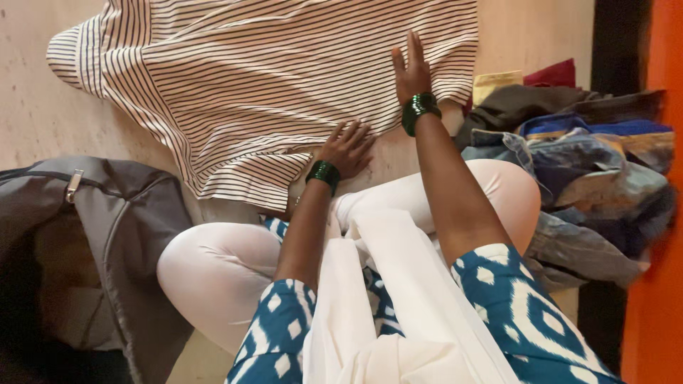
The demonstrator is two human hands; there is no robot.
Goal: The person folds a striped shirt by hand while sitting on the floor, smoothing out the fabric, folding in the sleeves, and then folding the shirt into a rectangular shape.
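The white cotton garment with thin dark stripes [263,85] lies spread flat on the pale floor [43,107], filling the upper centre of the frame. The left hand [347,148] rests palm-down on the garment's lower hem, fingers spread, grasping nothing. The right hand [411,70] lies flat on the fabric at upper right of centre, fingers extended, also gripping nothing. Judged step: flattening the cloth before a fold. The next move likely calls for pinching an edge or sleeve. A grey zipped bag [107,227] sits at the left; a heap of mixed clothes [583,156] lies at the right.
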